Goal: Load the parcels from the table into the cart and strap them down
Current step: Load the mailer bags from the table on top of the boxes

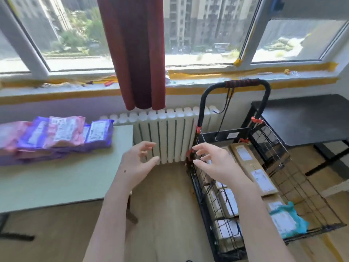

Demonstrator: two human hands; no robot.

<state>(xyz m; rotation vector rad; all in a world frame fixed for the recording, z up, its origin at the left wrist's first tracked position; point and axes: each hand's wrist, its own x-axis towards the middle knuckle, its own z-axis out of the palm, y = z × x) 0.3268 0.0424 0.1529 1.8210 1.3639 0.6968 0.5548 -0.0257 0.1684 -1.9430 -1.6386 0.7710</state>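
Neither grip holds anything. The left hand [138, 161] and right hand [213, 163] are raised with palms facing each other, fingers loosely spread and a little bent, both grips released. The right hand hangs over the left wire wall of the cart [198, 188], close to a red clip on that wall; whether a fingertip touches the wire cannot be told. The left hand is just left of the cart, above the wooden floor and in front of the white radiator [166, 135].

Inside the cart lie several cardboard parcels [253, 167] with white labels, packed flat side by side. A teal parcel [289, 220] sits at the cart's near right corner. A red and black cord [243, 83] is wound round the top bar of the cart's handle, and one strand hangs down from it behind the cart's basket.

Well to the left of the cart, the pale green surface [66, 182] carries a blurred stack of pink and purple soft parcels [56, 135] at its far edge. Right of the cart stands a black desk [306, 118]. Behind the cart and to its left, a dark red curtain [136, 53] hangs before the window.
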